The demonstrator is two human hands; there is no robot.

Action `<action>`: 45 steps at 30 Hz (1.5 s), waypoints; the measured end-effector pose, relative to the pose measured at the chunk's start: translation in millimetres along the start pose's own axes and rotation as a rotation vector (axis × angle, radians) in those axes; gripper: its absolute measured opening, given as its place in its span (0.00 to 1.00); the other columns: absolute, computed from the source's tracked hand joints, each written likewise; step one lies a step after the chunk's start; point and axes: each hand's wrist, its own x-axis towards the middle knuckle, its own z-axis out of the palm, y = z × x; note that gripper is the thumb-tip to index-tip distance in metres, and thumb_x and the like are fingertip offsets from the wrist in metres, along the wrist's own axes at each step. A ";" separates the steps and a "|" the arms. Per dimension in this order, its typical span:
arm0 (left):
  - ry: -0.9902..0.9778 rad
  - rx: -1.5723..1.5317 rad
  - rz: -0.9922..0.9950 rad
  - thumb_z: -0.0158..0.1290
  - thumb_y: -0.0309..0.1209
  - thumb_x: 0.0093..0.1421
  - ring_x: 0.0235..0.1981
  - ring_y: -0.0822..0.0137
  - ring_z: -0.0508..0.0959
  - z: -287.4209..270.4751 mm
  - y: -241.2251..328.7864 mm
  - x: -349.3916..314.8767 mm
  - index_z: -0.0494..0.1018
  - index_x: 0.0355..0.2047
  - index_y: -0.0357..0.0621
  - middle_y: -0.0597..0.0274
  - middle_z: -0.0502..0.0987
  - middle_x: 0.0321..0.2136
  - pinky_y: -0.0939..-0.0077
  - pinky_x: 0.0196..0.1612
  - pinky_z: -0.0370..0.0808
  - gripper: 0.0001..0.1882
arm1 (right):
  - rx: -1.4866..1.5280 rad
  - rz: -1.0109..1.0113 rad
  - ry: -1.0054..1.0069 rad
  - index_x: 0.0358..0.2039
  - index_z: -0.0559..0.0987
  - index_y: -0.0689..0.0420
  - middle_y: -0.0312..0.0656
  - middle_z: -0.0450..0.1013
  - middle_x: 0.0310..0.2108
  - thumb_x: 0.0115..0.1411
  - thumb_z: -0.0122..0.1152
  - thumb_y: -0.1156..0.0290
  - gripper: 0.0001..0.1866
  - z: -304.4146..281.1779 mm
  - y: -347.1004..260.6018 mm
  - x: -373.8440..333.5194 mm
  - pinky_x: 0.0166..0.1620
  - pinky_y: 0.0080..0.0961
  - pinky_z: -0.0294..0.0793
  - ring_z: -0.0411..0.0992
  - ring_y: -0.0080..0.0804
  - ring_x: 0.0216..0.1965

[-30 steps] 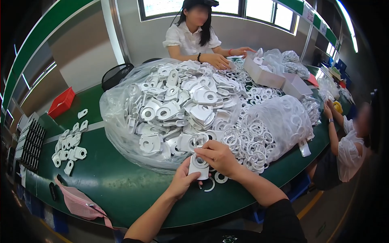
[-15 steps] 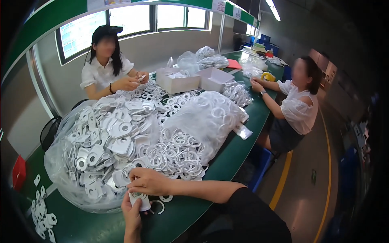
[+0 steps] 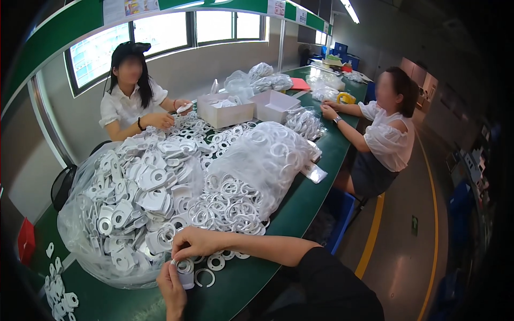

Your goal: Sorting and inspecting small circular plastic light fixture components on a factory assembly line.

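My left hand (image 3: 172,286) grips a flat white plastic plate (image 3: 186,281) low at the front of the table, thumb along its edge. Bent over the plate's upper end, my right hand (image 3: 197,242) pinches a white ring (image 3: 186,266) lying on its round opening; the fingertips partly hide the contact. Beside the plate, a loose open ring (image 3: 204,277) and a round washer-like ring (image 3: 216,262) rest on the green tabletop. Behind my hands spreads a heap of white plates with holes (image 3: 126,206) in a clear plastic bag, next to a pile of white rings (image 3: 227,206).
A translucent bag of rings (image 3: 267,160) lies behind the ring pile, near two white boxes (image 3: 225,113) (image 3: 273,104). Several plates (image 3: 56,291) lie at the far left by a red bin (image 3: 25,241). Co-workers sit across the table and at its right side.
My right fingers have moved down onto the ring, and the plate has tilted and shifted slightly lower. The co-worker opposite has moved one hand down to the pile. The whole view has shifted slightly.
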 end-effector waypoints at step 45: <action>-0.053 0.102 0.000 0.39 0.32 0.64 0.21 0.77 0.60 -7.3 -5.7 2.9 0.65 0.21 0.36 0.67 0.63 0.16 0.79 0.24 0.58 0.17 | -0.439 -0.111 0.093 0.26 0.78 0.62 0.48 0.73 0.23 0.52 0.55 0.68 0.10 18.0 -14.5 -6.8 0.31 0.31 0.69 0.72 0.44 0.27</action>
